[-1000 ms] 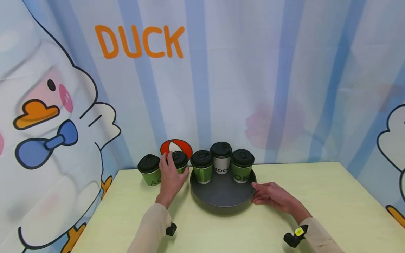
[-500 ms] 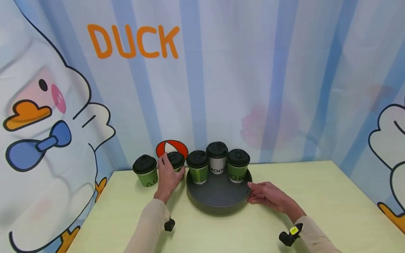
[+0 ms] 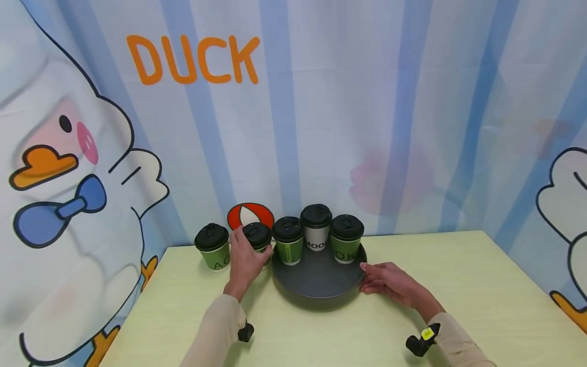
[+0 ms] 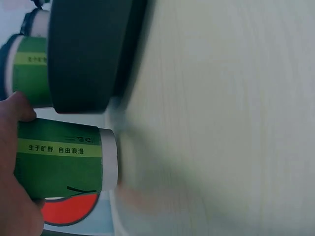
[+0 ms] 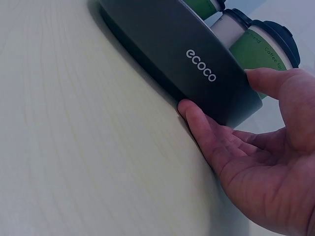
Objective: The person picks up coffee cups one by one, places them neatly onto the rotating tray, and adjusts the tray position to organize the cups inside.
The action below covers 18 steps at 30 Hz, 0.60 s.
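My left hand [image 3: 247,265] grips a green paper cup [image 3: 258,235] with a black lid, just left of the round dark tray [image 3: 316,283]. In the left wrist view this cup [image 4: 61,160] is upright close to the tabletop; whether its base touches cannot be told. On the tray stand two green lidded cups, the left one [image 3: 290,250] and the right one [image 3: 346,247], with a white lidded cup [image 3: 316,237] behind them. My right hand [image 3: 390,283] holds the tray's right edge, thumb at the rim and fingers against the lower side [image 5: 202,73].
Another green lidded cup [image 3: 215,250] stands on the pale table [image 3: 458,285], left of my left hand. A printed curtain [image 3: 330,127] hangs directly behind the table's back edge.
The cup in my left hand has come slightly lower in the head view, relative to the tray cups. My right hand keeps its hold on the tray. The head view has shifted a little.
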### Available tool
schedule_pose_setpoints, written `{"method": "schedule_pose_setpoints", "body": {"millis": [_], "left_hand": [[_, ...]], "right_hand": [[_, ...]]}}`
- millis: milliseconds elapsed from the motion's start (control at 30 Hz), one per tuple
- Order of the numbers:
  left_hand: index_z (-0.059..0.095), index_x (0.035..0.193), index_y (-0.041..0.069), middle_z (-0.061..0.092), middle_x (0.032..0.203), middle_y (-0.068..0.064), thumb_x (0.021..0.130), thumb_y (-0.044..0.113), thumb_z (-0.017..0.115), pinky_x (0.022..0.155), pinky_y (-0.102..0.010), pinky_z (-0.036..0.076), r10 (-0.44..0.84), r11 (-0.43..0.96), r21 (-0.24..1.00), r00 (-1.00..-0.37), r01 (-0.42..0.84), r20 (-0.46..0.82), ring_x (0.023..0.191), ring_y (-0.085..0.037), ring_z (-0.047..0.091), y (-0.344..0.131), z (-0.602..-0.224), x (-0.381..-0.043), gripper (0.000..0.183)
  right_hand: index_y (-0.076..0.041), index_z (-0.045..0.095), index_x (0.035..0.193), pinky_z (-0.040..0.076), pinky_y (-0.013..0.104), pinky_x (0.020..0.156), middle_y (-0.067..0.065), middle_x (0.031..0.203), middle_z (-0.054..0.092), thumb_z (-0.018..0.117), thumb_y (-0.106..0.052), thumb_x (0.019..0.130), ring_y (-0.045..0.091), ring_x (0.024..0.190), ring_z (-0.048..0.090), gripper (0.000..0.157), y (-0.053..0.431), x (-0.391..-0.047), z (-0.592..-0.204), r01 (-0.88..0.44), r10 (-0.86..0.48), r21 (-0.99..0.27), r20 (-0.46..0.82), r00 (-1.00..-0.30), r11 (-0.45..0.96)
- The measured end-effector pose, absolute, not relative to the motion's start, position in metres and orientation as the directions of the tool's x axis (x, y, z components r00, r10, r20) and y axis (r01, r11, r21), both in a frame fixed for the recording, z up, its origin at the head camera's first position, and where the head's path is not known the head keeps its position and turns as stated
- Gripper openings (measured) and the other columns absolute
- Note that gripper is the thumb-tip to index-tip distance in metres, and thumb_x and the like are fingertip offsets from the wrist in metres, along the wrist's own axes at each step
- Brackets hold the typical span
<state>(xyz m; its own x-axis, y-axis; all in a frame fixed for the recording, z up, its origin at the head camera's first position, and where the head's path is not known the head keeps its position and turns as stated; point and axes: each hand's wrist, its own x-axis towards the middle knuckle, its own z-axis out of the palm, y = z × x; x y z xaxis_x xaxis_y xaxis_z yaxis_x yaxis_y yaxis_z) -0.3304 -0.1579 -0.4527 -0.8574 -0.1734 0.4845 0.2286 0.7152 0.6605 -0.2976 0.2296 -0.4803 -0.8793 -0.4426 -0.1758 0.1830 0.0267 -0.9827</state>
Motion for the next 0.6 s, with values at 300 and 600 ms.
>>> {"method": "schedule_pose_setpoints", "body": {"millis": [300, 600], "left_hand": [[0.037, 0.145, -0.006, 0.039, 0.143, -0.028, 0.083, 0.031, 0.084, 0.100, -0.057, 0.052, -0.240, 0.694, 0.684, -0.822, 0.227, 0.517, 0.117, -0.045, 0.054, -0.155, -0.435, -0.311, 0.086], [0.041, 0.144, -0.005, 0.046, 0.136, -0.027, 0.081, 0.030, 0.084, 0.096, -0.057, 0.054, -0.228, 0.664, 0.692, -0.804, 0.284, 0.549, 0.114, -0.042, 0.054, -0.151, -0.402, -0.288, 0.084]], "right_hand": [[0.018, 0.056, 0.123, 0.061, 0.035, 0.089, 0.019, 0.102, 0.071, 0.057, -0.033, 0.108, 0.024, 0.096, 0.073, 0.053, 0.230, -0.298, -0.479, 0.168, -0.453, -0.985, -0.164, -0.876, 0.032], [0.017, 0.057, 0.122, 0.061, 0.035, 0.090, 0.018, 0.102, 0.071, 0.057, -0.032, 0.109, 0.023, 0.095, 0.073, 0.051, 0.231, -0.299, -0.481, 0.177, -0.468, -0.984, -0.164, -0.868, 0.017]]}}
